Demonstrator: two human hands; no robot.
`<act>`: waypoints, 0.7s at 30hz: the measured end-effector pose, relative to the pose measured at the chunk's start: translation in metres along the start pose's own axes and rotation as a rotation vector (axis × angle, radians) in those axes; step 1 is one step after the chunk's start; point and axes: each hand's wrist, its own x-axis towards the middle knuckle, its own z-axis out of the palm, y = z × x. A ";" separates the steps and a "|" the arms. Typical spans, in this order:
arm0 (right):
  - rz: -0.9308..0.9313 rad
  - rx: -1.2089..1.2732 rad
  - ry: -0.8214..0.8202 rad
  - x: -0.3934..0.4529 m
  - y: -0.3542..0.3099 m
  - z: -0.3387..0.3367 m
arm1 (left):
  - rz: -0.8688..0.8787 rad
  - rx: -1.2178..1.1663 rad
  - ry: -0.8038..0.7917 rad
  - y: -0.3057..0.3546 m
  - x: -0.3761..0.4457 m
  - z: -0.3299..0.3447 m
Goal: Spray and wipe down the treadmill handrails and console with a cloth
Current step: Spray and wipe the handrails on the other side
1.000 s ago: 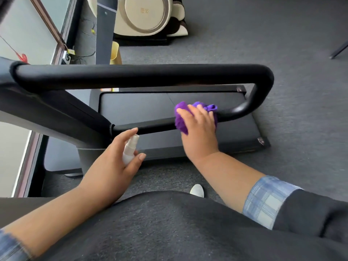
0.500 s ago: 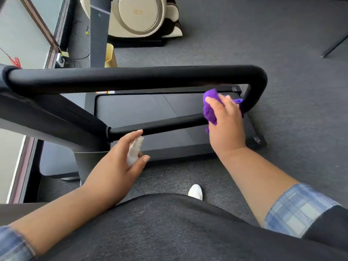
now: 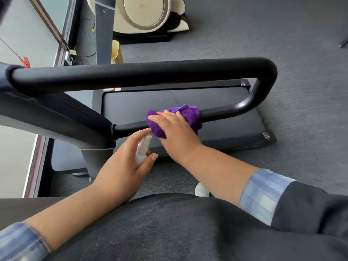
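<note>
A black padded handrail (image 3: 143, 74) loops across the view and bends back into a thinner lower bar (image 3: 224, 111). My right hand (image 3: 175, 132) presses a purple cloth (image 3: 188, 114) onto that lower bar, with the cloth wrapped over it. Just below and left, my left hand (image 3: 124, 164) grips a small white spray bottle (image 3: 142, 148), its nozzle close to the cloth. The treadmill console is out of view.
The treadmill deck (image 3: 188, 102) lies on grey carpet (image 3: 282, 44) below the rails. A thick black upright (image 3: 62, 117) joins the rails at left. A window frame (image 3: 43, 147) runs along the left. A beige machine (image 3: 146, 14) and a yellow bin (image 3: 115, 52) stand behind.
My right hand slid the cloth to the right along the lower bar, then back left toward the upright. The left hand kept hold of the spray bottle and hardly moved.
</note>
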 end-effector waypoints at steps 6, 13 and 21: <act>0.101 0.097 0.365 -0.009 0.019 -0.061 | -0.008 0.022 0.019 -0.004 0.001 0.001; 0.188 -0.175 0.025 -0.008 0.051 -0.065 | -0.003 0.024 0.008 -0.010 0.001 0.000; 0.194 0.088 -0.017 0.004 0.070 -0.073 | -0.030 0.031 0.026 -0.020 -0.006 -0.008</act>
